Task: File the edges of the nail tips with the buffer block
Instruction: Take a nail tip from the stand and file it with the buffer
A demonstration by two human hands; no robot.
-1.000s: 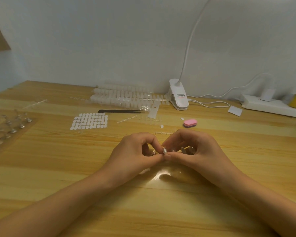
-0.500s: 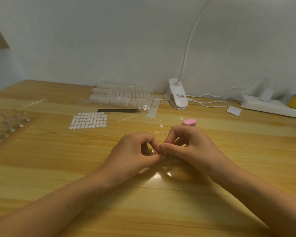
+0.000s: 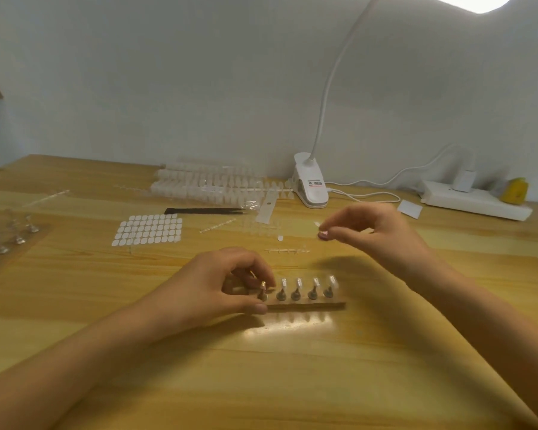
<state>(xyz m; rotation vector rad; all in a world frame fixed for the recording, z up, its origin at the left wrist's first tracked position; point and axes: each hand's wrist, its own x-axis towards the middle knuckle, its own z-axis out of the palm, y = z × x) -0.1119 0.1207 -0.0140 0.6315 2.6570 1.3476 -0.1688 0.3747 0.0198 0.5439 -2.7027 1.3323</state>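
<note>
Hands apart. Left hand (image 3: 230,287) is clamped on the left end of the holder strip (image 3: 323,304), thumb on its near edge, fingers curled over the far side by the first stand. Right hand (image 3: 376,231) is raised further back, thumb and forefinger drawn together at a small pink thing, taken to be the buffer block (image 3: 323,234). It is mostly hidden, so I cannot tell whether it is pinched or only touched. Nail tips (image 3: 298,282) stand upright in a row on small metal stands along the strip, near the middle of the worktop (image 3: 292,383).

Step in hand, as judged: fetch the block and bring it to the row. To do it well:
- Keep the strip pinned flat.
- Tips look thin and light, so use light strokes along one edge, block slanted to it.
- Work one tip at a time, starting at the right end, clear of the left fingers.

Surface: pale varnished wood, with a glare patch just in front of the strip.
- Far edge: racks of spare tips (image 3: 205,184), clip lamp (image 3: 311,187), power strip (image 3: 472,203).
- Between these and the strip: sheet of white tabs (image 3: 148,229), black tool (image 3: 202,211).
- Left edge: more metal stands (image 3: 3,240).
- Behind: plain pale wall (image 3: 168,72).
</note>
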